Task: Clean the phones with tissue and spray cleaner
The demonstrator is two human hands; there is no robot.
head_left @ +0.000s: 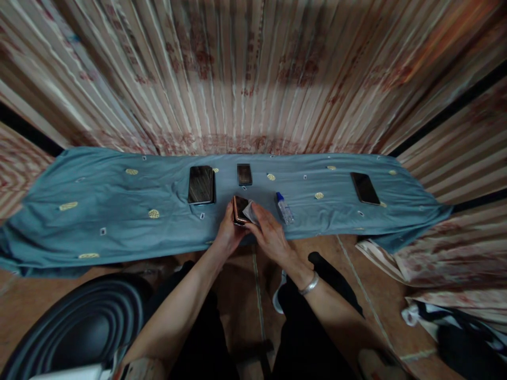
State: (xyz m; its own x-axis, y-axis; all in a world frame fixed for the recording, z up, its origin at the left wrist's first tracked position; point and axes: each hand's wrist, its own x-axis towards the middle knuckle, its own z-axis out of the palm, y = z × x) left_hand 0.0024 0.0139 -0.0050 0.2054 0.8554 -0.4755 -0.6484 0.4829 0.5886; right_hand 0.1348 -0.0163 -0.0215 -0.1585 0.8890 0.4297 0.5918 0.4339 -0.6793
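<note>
My left hand point(228, 230) is wrapped round a small, glossy dark rectangular object with copper-coloured edges point(238, 207), held over the front edge of the cloth-covered table. Its exact kind cannot be made out. Between the fingers of my right hand point(270, 232) is a small grey wiping cloth point(249, 211), pressed against the object's right side. Just right of my hands, a clear bottle with a blue cap point(285, 208) lies on the table. Beyond them is a small dark, flat case point(244, 174).
A blue-green patterned cloth covers the long table point(119, 211). Dark, flat stacked devices point(200, 184) lie left of centre, and a black phone point(365, 188) lies toward the right. Patterned curtains point(237, 79) hang behind. A round black ribbed stool point(85, 330) stands at lower left.
</note>
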